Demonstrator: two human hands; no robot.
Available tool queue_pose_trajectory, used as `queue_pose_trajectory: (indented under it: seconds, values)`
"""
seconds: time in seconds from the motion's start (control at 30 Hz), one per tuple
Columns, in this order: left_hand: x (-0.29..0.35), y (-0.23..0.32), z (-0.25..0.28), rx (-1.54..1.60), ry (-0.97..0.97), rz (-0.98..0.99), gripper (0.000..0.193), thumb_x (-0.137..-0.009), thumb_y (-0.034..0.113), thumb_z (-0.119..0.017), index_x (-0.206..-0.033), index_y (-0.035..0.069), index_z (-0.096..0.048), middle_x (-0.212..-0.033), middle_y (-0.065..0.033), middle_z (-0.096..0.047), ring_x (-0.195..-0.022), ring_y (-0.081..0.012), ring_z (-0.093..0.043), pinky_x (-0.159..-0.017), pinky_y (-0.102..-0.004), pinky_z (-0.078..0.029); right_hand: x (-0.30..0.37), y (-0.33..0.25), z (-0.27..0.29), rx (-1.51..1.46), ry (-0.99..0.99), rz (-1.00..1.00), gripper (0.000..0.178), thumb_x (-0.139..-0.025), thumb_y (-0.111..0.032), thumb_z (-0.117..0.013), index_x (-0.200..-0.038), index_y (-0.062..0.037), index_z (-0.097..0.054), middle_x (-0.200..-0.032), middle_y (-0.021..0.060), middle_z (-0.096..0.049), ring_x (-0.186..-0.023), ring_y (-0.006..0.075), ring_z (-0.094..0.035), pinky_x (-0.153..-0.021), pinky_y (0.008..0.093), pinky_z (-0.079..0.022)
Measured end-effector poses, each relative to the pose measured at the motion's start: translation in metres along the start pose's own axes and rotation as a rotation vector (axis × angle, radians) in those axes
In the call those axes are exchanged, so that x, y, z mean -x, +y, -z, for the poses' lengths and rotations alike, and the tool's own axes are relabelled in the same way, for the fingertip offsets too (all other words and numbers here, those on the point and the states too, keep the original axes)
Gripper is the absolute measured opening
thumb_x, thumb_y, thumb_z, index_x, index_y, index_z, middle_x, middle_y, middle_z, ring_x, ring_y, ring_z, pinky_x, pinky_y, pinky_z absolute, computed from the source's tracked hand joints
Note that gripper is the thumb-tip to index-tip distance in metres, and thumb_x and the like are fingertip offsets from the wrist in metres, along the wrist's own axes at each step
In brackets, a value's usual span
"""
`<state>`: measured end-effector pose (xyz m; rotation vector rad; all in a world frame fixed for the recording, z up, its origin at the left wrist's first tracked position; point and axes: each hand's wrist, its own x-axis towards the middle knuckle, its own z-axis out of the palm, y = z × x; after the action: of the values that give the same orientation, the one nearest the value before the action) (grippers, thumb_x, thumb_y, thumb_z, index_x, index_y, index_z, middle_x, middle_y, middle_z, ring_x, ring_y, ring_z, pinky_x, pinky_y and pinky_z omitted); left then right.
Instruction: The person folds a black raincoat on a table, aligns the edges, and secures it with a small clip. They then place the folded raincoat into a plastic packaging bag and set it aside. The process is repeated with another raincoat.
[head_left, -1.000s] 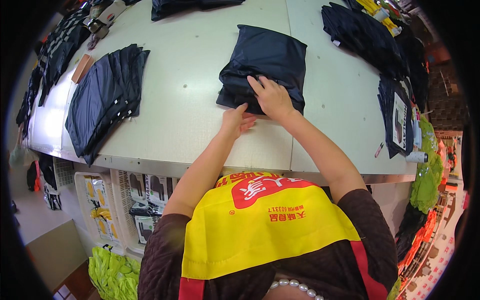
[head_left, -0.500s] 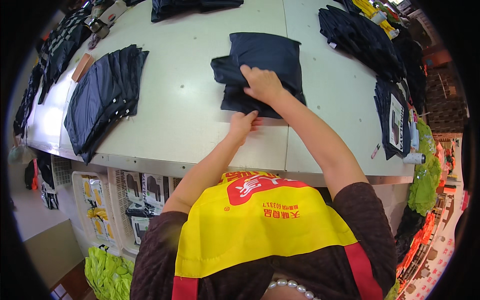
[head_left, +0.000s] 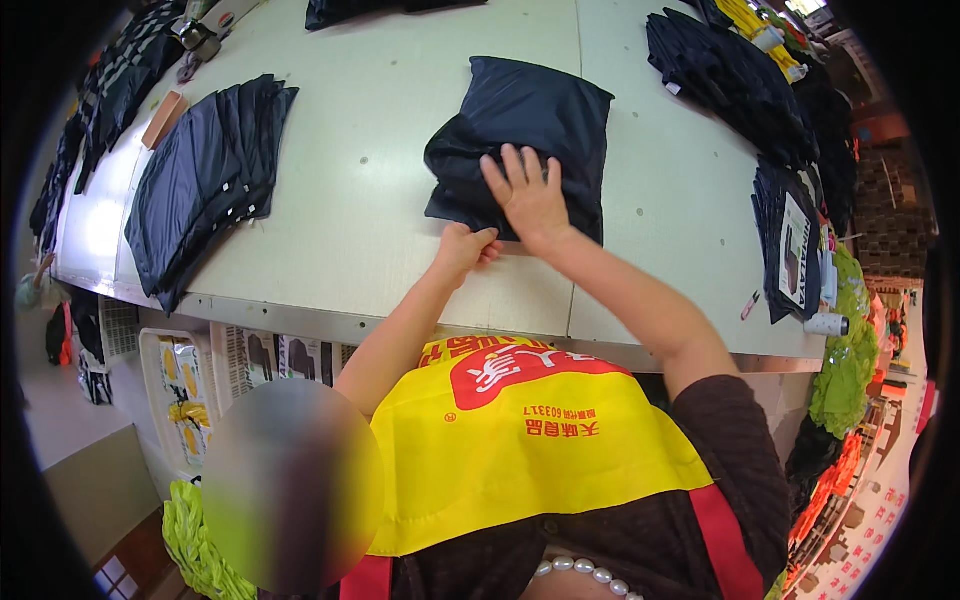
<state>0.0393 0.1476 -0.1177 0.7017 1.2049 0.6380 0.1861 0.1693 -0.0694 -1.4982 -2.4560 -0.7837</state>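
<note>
On the pale worktable point(head_left: 360, 200), right in front of me, sits the dark folded garment point(head_left: 535, 125), roughly centre and just past the near edge. My right hand point(head_left: 530, 195) is flat on its near part, fingers spread wide, pressing down rather than gripping anything. My left hand point(head_left: 465, 248) is curled at the garment's near edge, fingertips pinched on the fabric there, touching the right wrist area. Off to the left is a fanned stack of dark pieces point(head_left: 205, 180), well apart. More dark piles point(head_left: 735, 75) sit along the right side.
</note>
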Motion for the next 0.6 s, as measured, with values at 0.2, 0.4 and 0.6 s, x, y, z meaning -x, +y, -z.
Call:
queue_pose_trajectory:
  seconds: [0.2,0.4,0.6]
  values:
    - [0.01,-0.008,0.008,0.027,0.078,-0.013,0.025,-0.087,0.018,-0.063,-0.066,0.004,-0.061,-0.061,-0.0045,-0.061,-0.047,-0.0088,-0.052,-0.043,-0.0213,-0.04,0.001,0.001,-0.015,-0.261,0.106,-0.04,0.062,-0.077,-0.008,-0.055,-0.136,-0.0166,-0.04,-0.088,0.0109,-0.051,-0.065,0.0216,-0.057,-0.05,0.0294,-0.05]
    - [0.041,0.016,0.01,-0.883,0.355,-0.535,0.029,-0.085,0.027,-0.063,-0.066,0.006,-0.058,-0.063,-0.0092,-0.062,-0.052,-0.0203,-0.058,-0.047,-0.0328,-0.045,-0.024,0.027,0.001,-0.507,-0.21,-0.097,0.075,-0.069,0.001,-0.063,-0.138,-0.0148,-0.036,-0.089,0.0153,-0.057,-0.072,0.0311,-0.063,-0.063,0.0386,-0.054]
    - [-0.023,0.004,-0.004,-1.481,0.205,-1.05,0.013,-0.081,0.02,-0.058,-0.076,0.01,-0.063,-0.083,-0.005,-0.06,-0.085,-0.023,-0.056,-0.071,-0.0353,-0.045,-0.033,0.047,0.015,-0.688,-0.375,-0.139,0.086,-0.064,0.001,-0.068,-0.14,-0.015,-0.031,-0.095,0.0179,-0.058,-0.087,0.036,-0.06,-0.076,0.0412,-0.05]
